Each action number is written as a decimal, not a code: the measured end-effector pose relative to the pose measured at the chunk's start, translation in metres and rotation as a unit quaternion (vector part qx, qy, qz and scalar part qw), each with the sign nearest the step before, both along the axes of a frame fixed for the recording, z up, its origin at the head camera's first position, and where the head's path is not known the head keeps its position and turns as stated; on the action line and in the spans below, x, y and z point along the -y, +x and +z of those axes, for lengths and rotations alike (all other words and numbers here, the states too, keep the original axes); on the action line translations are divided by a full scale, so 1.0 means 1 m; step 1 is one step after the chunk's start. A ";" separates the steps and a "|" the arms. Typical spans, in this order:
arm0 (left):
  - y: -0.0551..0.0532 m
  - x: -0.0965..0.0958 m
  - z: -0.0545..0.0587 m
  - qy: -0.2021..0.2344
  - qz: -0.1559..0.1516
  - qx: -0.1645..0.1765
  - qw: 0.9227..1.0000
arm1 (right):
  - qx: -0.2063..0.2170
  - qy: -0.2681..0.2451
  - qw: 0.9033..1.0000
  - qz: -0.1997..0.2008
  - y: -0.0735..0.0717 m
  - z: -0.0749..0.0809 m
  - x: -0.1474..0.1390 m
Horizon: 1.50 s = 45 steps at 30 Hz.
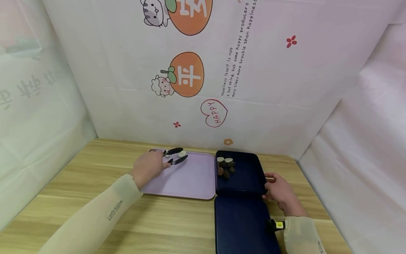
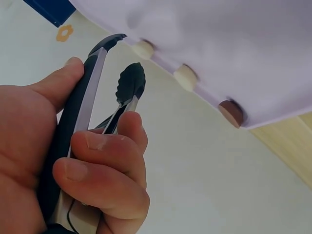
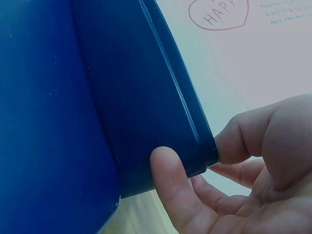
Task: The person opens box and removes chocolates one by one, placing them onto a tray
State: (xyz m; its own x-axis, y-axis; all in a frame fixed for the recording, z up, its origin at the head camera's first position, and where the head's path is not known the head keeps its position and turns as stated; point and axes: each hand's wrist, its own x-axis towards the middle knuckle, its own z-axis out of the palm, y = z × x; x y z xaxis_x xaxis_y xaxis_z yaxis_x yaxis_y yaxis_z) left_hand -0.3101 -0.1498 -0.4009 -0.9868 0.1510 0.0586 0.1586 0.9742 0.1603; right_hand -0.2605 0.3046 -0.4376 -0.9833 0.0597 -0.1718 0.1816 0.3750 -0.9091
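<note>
My left hand holds a pair of tongs with black tips over the far left part of a lilac tray. The tips stand apart, with a whitish pebble near them; whether they touch it I cannot tell. The left wrist view shows another pale pebble and a brown pebble along the tray's edge. At the right, my right hand grips the near right corner of a dark blue box, thumb and fingers on different walls. Several white, brown and dark pebbles lie in the box's left part.
A dark blue lid-like panel lies in front of the box on the wooden table. The tray stands right beside the box. A white printed sheet rises behind the table, with white sheets at both sides.
</note>
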 end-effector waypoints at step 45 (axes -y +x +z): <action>0.000 -0.021 0.010 0.014 -0.016 0.016 1.000 | -0.002 -0.004 1.000 0.002 0.002 0.003 0.000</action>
State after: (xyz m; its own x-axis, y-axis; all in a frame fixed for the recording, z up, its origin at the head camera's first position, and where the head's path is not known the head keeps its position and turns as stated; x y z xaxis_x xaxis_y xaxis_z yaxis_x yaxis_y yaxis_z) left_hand -0.3102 -0.1292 -0.3910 -0.9829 0.1816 0.0317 0.1843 0.9637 0.1930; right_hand -0.2587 0.3045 -0.4342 -0.9842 0.0553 -0.1683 0.1768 0.3678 -0.9129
